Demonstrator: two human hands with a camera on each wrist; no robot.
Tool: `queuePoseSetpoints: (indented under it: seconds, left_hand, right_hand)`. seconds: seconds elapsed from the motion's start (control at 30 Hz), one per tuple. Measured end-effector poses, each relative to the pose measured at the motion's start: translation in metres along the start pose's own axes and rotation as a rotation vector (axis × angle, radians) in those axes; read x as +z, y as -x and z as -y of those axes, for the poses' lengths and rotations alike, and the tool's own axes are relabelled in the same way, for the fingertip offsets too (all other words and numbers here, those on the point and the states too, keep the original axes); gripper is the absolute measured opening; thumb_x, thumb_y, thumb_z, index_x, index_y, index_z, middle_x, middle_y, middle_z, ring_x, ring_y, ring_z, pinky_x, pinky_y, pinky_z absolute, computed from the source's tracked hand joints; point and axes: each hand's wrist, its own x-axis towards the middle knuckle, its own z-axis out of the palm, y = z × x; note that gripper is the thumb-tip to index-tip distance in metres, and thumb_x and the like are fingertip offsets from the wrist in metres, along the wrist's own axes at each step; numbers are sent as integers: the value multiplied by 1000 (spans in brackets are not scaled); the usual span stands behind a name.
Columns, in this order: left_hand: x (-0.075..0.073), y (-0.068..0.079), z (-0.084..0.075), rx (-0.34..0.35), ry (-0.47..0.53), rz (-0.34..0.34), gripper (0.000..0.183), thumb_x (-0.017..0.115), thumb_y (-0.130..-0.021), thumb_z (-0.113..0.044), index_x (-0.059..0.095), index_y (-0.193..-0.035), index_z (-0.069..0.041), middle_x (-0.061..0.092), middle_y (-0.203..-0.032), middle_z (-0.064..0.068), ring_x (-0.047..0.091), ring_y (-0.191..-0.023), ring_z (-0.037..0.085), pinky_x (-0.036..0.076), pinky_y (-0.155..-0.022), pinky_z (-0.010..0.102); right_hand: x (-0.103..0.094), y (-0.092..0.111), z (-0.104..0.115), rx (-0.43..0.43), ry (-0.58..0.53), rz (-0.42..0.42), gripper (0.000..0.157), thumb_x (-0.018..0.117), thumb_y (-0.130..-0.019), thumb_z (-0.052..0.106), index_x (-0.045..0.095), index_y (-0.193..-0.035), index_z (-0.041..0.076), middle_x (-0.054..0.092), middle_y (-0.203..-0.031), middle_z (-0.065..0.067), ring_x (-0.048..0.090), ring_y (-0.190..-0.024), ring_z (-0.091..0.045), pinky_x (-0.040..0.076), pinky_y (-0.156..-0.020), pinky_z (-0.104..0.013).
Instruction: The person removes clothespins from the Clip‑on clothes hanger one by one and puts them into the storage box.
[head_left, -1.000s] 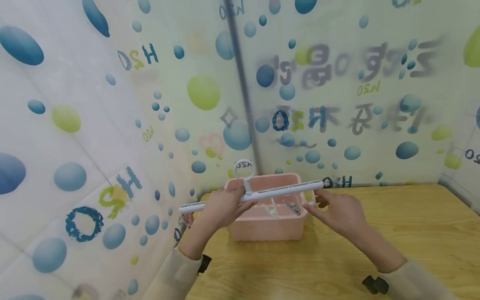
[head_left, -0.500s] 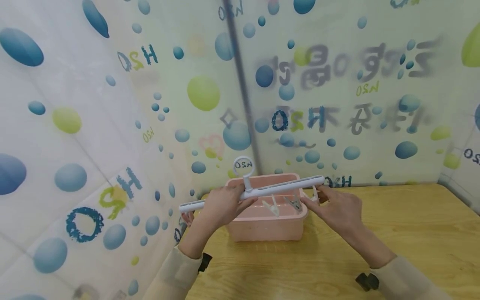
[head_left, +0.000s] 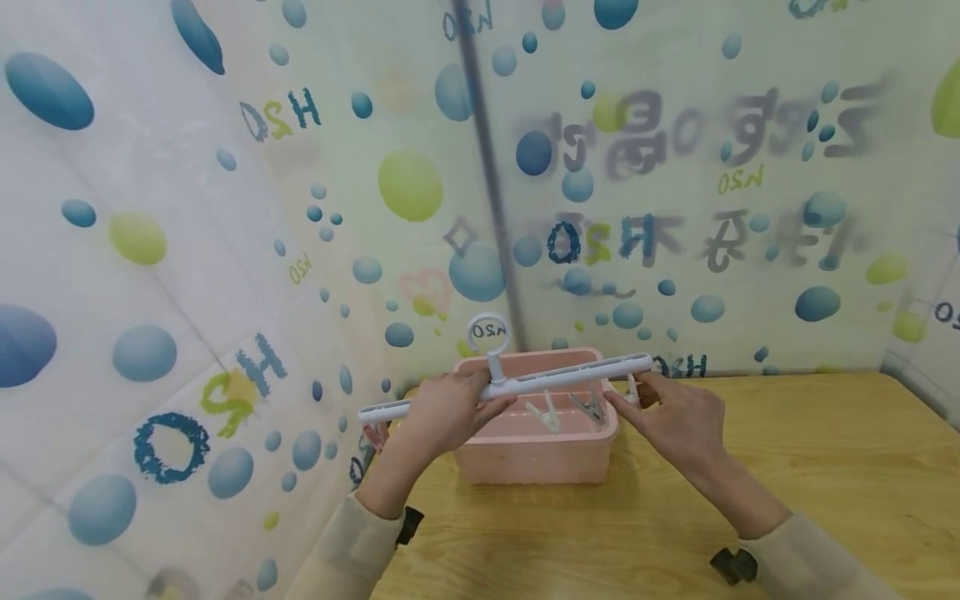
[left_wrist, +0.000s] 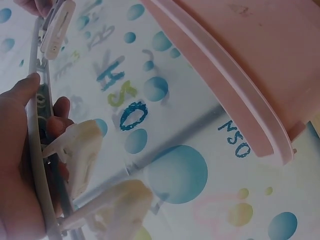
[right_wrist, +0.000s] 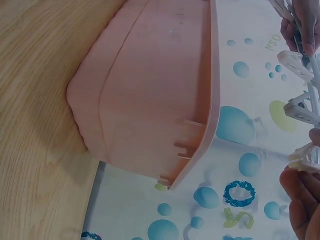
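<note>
My left hand [head_left: 447, 414] grips a white clip hanger's bar [head_left: 570, 374] left of its ring-shaped hook [head_left: 489, 333]. The bar is held above a pink basket, its right end slightly higher. At that end my right hand [head_left: 681, 418] pinches a whitish clothes peg [right_wrist: 304, 159] between thumb and fingers. A white peg [head_left: 545, 414] and a grey peg [head_left: 588, 408] hang from the bar between the hands. A pinkish peg [head_left: 375, 435] hangs at the left end. In the left wrist view, cream pegs [left_wrist: 82, 155] hang beside the left hand's fingers.
The pink basket [head_left: 532, 461] stands on a wooden table [head_left: 810, 450], near the patterned back wall [head_left: 675, 167]. Another patterned wall [head_left: 187, 350] closes off the left side. Both sleeves have dark straps [head_left: 733, 566] near the wrists.
The bar's right end has risen slightly. My right hand has shifted a little left with the end peg, which has turned. The left hand keeps its hold; little differs since half a second ago.
</note>
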Motion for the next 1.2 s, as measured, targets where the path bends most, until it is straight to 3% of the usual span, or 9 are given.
queuePoseSetpoints:
  seconds: [0.13, 0.3, 0.4, 0.53, 0.77, 0.87, 1.03, 1.2]
  left_hand:
    - [1, 0, 0, -7, 14, 1, 45, 54, -95, -62, 52, -91, -18, 44, -68, -4, 42, -46, 12, 32, -43, 26]
    - [1, -1, 1, -3, 15, 1, 45, 52, -96, -63, 51, -88, -19, 44, -71, -4, 43, -47, 12, 33, -44, 26]
    - [1, -1, 1, -2, 12, -1, 45, 51, -96, -63, 51, -88, -19, 45, -72, -4, 44, -47, 12, 34, -44, 26]
    - [1, -1, 2, -1, 6, -14, 45, 50, -96, -64, 51, -87, -20, 45, -72, -4, 44, -47, 12, 34, -44, 26]
    - [-4, 1, 2, -3, 25, 3, 44, 51, -96, -63, 51, -86, -19, 45, -69, -5, 44, -48, 11, 33, -44, 25]
    - [-5, 2, 2, -2, 30, 7, 43, 51, -97, -62, 52, -87, -20, 45, -68, -5, 44, -49, 11, 33, -45, 24]
    - [-5, 2, 2, 2, 31, 5, 42, 49, -97, -62, 52, -88, -21, 45, -70, -6, 44, -51, 10, 34, -46, 25]
    - [-6, 3, 3, 19, 34, -16, 40, 51, -97, -61, 52, -88, -22, 45, -71, -7, 43, -53, 10, 34, -48, 24]
  right_hand:
    - [0, 1, -1, 2, -21, 5, 36, 79, -79, 50, 65, -72, 18, 71, -62, 1, 42, -40, -1, 17, -41, -19]
    - [1, 1, -1, -22, -60, -3, 48, 62, -91, 61, 64, -73, 17, 72, -64, 0, 49, -41, -4, 16, -41, -19]
    - [1, 0, -1, -45, -79, -12, 40, 65, -92, 53, 65, -76, 16, 69, -62, 0, 57, -45, -9, 21, -41, -18]
    - [1, 0, -1, -76, -105, -30, 23, 79, -84, 29, 63, -78, 15, 68, -62, -1, 65, -52, -16, 34, -42, -20]
    - [-2, 0, 2, -67, -190, -24, 14, 79, -80, 9, 65, -80, 11, 71, -67, -3, 69, -58, -17, 44, -48, -23]
    - [-4, 0, 3, -37, -208, -5, 14, 78, -82, 6, 65, -80, 11, 68, -64, 0, 64, -54, -11, 44, -50, -19]
    - [-6, 0, 3, 3, -248, 19, 13, 76, -84, 6, 65, -80, 12, 62, -62, 6, 44, -49, 3, 40, -48, -14]
    - [-9, 1, 2, 30, -337, 38, 6, 73, -89, 9, 69, -86, 11, 62, -63, 7, 39, -49, 6, 35, -46, -14]
